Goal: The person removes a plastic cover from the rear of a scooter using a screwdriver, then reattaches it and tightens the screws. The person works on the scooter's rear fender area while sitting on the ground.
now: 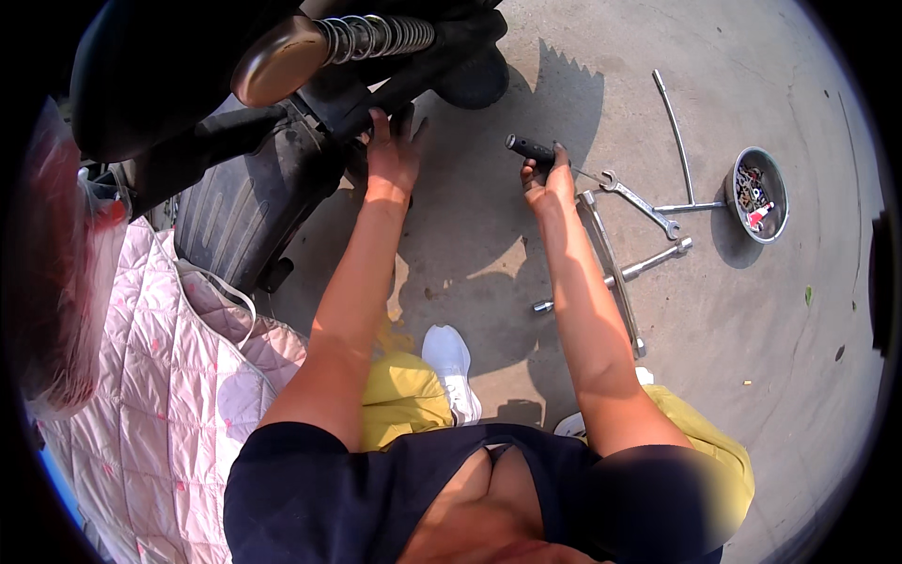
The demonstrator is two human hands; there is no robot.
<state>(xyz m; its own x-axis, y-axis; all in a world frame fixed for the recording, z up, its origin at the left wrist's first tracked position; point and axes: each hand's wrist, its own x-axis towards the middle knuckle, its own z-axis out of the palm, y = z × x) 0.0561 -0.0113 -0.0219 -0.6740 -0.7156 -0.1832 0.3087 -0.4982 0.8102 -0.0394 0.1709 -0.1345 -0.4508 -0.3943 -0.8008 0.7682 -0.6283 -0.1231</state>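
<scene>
My left hand [393,160] reaches up beside the dark underside of a scooter [272,179], its fingers spread and partly in shadow. I cannot make out whether the fingertips touch the scooter. My right hand [550,180] is closed around a screwdriver [531,148] with a black handle, whose thin shaft points to the right. Just beyond that shaft lies a double open-ended wrench [644,206] on the concrete. Close to my right forearm rests a cross-shaped socket wrench [648,264].
A long T-handled wrench [674,132] lies farther right, by a round metal bowl [784,218] of small hardware and a red-and-white tube. A coil spring [381,38] shows at the top. Pink quilted cloth [141,348] hangs at the left, under clear plastic. White shoe [447,362] stands below.
</scene>
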